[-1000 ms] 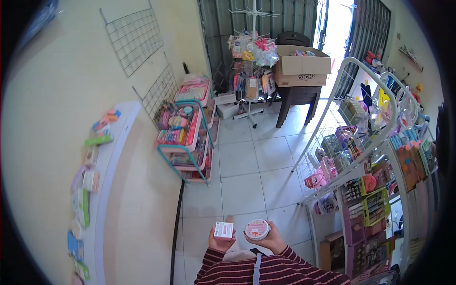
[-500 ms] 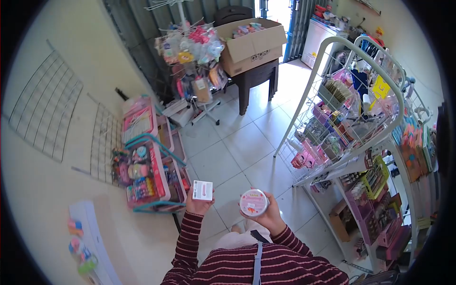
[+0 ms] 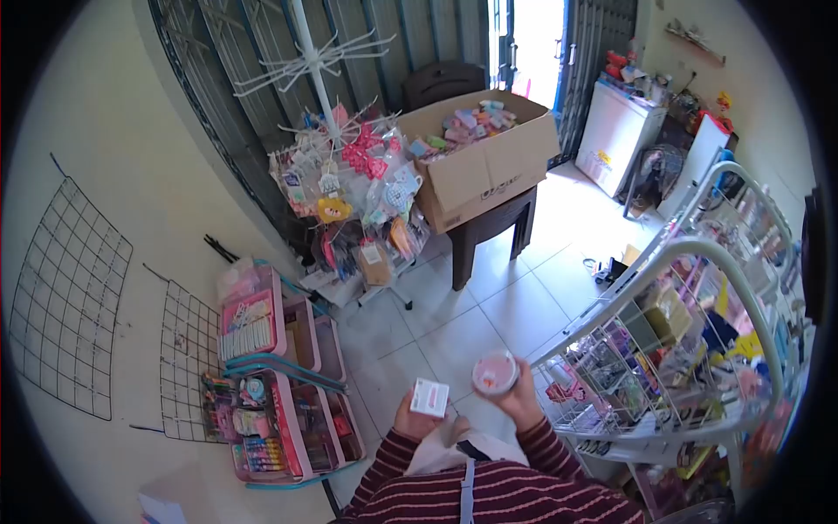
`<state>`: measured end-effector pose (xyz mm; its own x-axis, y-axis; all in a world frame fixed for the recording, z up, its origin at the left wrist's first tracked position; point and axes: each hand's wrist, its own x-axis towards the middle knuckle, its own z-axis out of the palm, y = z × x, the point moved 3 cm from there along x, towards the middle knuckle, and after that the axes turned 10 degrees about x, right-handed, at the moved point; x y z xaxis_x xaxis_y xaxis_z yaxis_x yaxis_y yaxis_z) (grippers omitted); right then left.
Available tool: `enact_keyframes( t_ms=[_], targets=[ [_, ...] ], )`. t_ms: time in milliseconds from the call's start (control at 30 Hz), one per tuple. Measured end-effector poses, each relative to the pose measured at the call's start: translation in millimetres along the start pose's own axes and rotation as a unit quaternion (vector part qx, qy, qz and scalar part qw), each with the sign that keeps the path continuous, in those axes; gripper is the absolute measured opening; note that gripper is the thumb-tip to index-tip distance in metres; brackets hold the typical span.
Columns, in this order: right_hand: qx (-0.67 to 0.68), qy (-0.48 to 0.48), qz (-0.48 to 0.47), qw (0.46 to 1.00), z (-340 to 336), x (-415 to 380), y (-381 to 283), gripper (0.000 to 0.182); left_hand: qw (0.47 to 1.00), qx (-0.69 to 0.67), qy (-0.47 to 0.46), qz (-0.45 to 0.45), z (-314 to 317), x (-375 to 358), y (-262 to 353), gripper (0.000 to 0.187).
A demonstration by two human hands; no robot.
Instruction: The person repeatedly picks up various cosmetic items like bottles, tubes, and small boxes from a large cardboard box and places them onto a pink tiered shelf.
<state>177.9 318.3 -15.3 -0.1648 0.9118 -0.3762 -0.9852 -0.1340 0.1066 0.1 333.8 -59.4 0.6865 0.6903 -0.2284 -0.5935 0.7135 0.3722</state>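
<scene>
A small white box (image 3: 429, 397) with pink and dark print is in my left hand (image 3: 414, 420), the fingers closed around its lower left side. Level with it on the right, my right hand (image 3: 521, 401) grips a round tub (image 3: 495, 373) with a pink label on its lid, tilted toward me. The two items are a short distance apart, in front of my body and above the tiled floor.
A pink tiered trolley (image 3: 297, 428) stands left, below wall grids (image 3: 74, 293). Ahead are a hanging display rack (image 3: 336, 144) and an open cardboard box (image 3: 493, 179) on stacked stools (image 3: 491, 231). A white wire rack (image 3: 698, 249) with goods fills the right. Farther back is a white freezer (image 3: 615, 140).
The view has tilted up and shifted, showing more of the gate and doorway. Both hands, still holding the box and tub, now appear lower and farther right in view.
</scene>
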Motion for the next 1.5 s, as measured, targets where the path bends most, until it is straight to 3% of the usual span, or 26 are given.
enact_keyframes(
  t_ms=[100,167,300,333,467,567,633,700,833,967,1033,1100,1167,1233,1333,1367,1400,1433,1467,1500],
  targets=[
    [-0.023,0.029,-0.007,0.999,50,45,-28,0.036,0.999,-0.003,-0.002,0.051,12,36,38,0.045],
    [-0.088,-0.018,0.005,0.996,86,73,-38,0.037,0.997,-0.018,0.008,0.075,5,60,55,0.048],
    [-0.072,-0.012,0.039,0.997,81,128,-57,0.038,0.997,-0.038,0.021,0.069,-13,111,80,0.052],
    [-0.060,0.007,0.039,0.997,76,141,-61,0.038,0.994,-0.054,0.065,0.076,-16,128,83,0.055],
    [0.055,0.112,0.074,0.989,57,190,-77,0.043,0.998,-0.043,-0.049,-0.019,-9,206,117,0.058],
    [0.067,0.113,0.064,0.989,93,237,-110,0.042,0.991,0.036,-0.106,-0.075,16,283,147,0.062],
    [0.027,0.029,0.004,0.999,135,269,-145,0.040,0.988,0.053,-0.117,-0.086,43,334,174,0.059],
    [0.017,-0.039,-0.034,0.999,186,287,-176,0.039,0.978,0.047,-0.196,-0.043,72,381,196,0.059],
    [-0.021,-0.084,-0.185,0.979,235,303,-231,0.040,0.975,0.025,-0.212,-0.057,131,446,227,0.058],
    [0.001,-0.087,-0.201,0.976,239,324,-275,0.042,0.971,-0.042,-0.234,-0.023,140,496,236,0.058],
    [0.029,-0.076,-0.190,0.978,238,340,-298,0.042,0.988,0.004,-0.155,-0.009,132,518,234,0.059],
    [0.029,-0.070,-0.166,0.983,242,361,-327,0.043,0.986,0.012,-0.163,0.018,139,542,238,0.059],
    [0.038,-0.133,-0.128,0.982,262,383,-360,0.045,0.987,0.054,-0.146,0.040,150,571,243,0.059],
    [-0.005,-0.147,-0.119,0.982,294,407,-401,0.052,0.985,0.036,-0.144,0.087,170,605,249,0.055],
    [-0.238,-0.149,-0.134,0.950,356,445,-473,0.051,0.979,0.081,-0.150,0.115,200,659,261,0.051],
    [-0.332,-0.150,-0.153,0.918,371,459,-498,0.051,0.988,0.085,-0.091,0.088,197,679,260,0.048],
    [-0.424,-0.145,-0.159,0.880,390,473,-516,0.049,0.978,0.184,-0.031,0.092,200,699,262,0.046],
    [-0.510,-0.139,-0.161,0.833,406,485,-532,0.048,0.955,0.281,0.030,0.091,202,719,266,0.044],
    [-0.599,-0.120,-0.126,0.781,416,498,-545,0.046,0.878,0.454,0.051,0.142,203,741,270,0.044],
    [-0.681,-0.104,-0.088,0.720,421,511,-558,0.044,0.766,0.612,0.069,0.183,204,761,271,0.045]
  ],
)
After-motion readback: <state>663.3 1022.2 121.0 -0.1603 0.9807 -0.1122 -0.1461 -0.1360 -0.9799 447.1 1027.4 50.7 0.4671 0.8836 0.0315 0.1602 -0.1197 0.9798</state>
